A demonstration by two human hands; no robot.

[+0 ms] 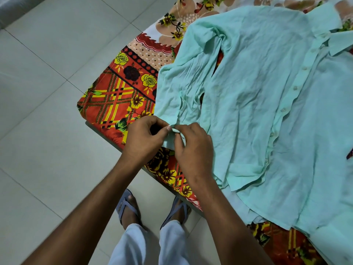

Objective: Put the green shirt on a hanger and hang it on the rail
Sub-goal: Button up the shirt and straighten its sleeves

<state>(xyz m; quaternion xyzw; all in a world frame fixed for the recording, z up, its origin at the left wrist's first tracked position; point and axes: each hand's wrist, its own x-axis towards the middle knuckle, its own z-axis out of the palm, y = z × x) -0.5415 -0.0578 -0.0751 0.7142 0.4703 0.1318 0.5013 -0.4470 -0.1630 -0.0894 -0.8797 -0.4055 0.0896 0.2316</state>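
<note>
The pale green shirt [267,96] lies spread flat on the bed, front up, its button placket running down the middle and its collar at the top right. Its left sleeve stretches toward me and ends in a cuff [170,140] near the bed's corner. My left hand [145,136] and my right hand [193,148] both pinch this cuff, fingertips meeting at its edge. No hanger and no rail are in view.
A floral bedsheet [122,88] in red, yellow and orange covers the bed. Pale floor tiles [47,111] fill the left side. My feet in grey sandals [128,207] stand close against the bed's edge.
</note>
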